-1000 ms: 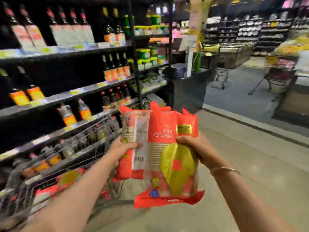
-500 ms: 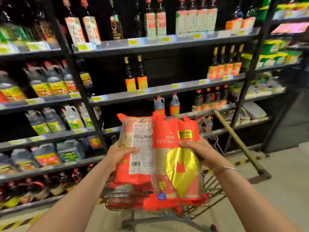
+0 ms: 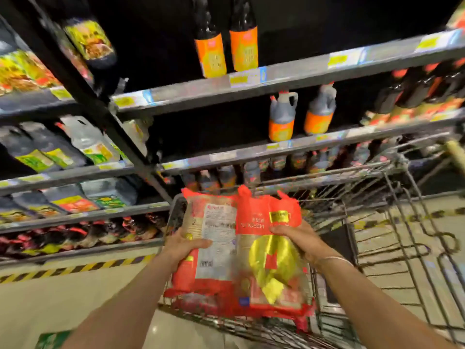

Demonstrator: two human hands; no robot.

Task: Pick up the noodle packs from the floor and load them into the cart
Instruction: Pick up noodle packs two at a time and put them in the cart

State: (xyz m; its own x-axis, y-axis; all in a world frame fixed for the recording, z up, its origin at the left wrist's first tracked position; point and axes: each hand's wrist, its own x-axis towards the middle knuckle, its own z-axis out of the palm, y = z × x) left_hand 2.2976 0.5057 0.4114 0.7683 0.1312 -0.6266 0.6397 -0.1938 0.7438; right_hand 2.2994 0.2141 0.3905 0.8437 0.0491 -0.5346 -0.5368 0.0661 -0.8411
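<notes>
The cart (image 3: 377, 217) is open at the top, and its basket right of the packs (image 3: 241, 248) shows bare wire and floor (image 3: 402, 285) through it, so there is room to pass there. Both hands, left (image 3: 183, 245) and right (image 3: 299, 240), hold the packs over the cart's left end, covering that part. More red packs (image 3: 201, 302) lie under them. Just beyond the cart's far rim stand the shelves (image 3: 251, 86) with bottles (image 3: 281, 117), closing that side. Floor lies open left of the cart.
</notes>
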